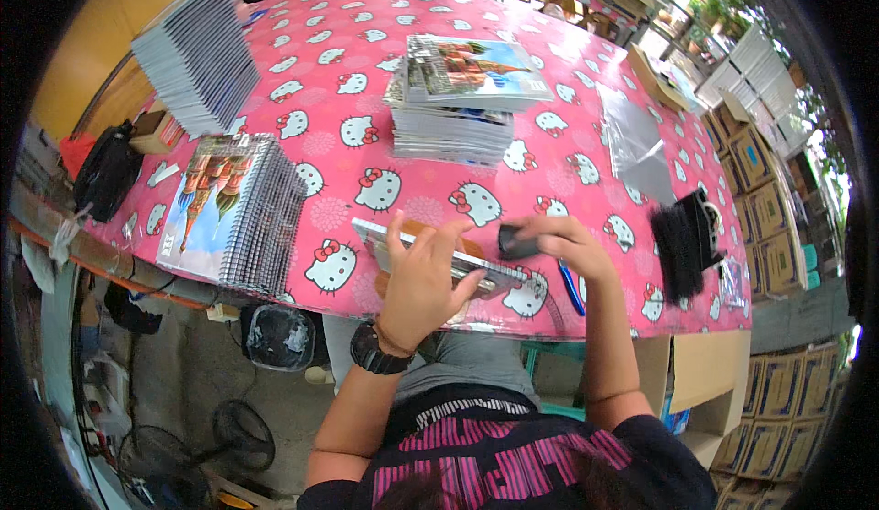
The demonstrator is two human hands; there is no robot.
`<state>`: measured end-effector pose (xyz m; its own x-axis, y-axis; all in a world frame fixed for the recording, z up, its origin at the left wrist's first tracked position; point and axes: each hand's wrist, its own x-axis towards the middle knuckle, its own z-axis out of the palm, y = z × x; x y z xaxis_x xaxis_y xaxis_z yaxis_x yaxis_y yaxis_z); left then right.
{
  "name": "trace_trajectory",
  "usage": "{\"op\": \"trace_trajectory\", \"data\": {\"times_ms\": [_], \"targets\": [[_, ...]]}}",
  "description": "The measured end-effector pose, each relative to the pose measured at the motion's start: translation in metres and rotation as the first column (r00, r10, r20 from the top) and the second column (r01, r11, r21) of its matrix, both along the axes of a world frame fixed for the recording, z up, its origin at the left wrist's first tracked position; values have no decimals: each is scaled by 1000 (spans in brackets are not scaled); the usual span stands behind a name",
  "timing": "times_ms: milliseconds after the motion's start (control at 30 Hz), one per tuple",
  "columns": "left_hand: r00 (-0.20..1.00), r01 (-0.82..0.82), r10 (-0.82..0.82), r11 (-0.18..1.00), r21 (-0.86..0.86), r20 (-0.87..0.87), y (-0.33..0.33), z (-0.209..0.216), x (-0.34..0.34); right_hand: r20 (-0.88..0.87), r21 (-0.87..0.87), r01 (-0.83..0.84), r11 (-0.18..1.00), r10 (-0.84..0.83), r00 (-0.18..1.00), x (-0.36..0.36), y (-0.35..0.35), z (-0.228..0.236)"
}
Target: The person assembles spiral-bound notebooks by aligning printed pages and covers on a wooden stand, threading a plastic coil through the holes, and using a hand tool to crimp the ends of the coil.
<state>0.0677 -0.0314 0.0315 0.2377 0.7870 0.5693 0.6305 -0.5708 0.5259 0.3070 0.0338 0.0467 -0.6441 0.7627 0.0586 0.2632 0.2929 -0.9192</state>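
My left hand [423, 276], with a black watch on its wrist, grips a thin notebook [494, 276] that stands tilted on its edge near the front of the table. The fingers lie over its upper edge. Close to its right end, my right hand [569, 240] is closed on a small dark block-like object [519, 243], blurred, its kind unclear. A blue pen [571, 288] lies just below the right hand. On the left is a stack of wire-bound notebooks [265, 212] with a cathedral picture on the cover. Ahead stands a pile of similar books [453, 135].
A tall leaning stack of books [201, 57] stands at the far left, beside a black bag [105, 176]. To the right lie a bundle of black wire bindings [679, 249] and clear plastic sheets [636, 144]. Cartons [767, 199] line the right side. The pink patterned table [348, 180] curves around.
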Motion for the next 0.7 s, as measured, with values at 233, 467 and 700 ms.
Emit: {"op": "trace_trajectory", "data": {"times_ms": [233, 467, 700], "targets": [[966, -238, 235, 971, 24, 105, -3, -8, -15, -67, 2, -11, 1000, 11, 998, -6, 7, -7], [547, 44, 189, 966, -253, 815, 8, -56, -31, -132, -5, 52, 999, -52, 990, -23, -2, -12], [444, 45, 207, 967, -252, 872, 16, -69, -25, -191, -196, 58, 979, -96, 977, -17, 2, -15]]}}
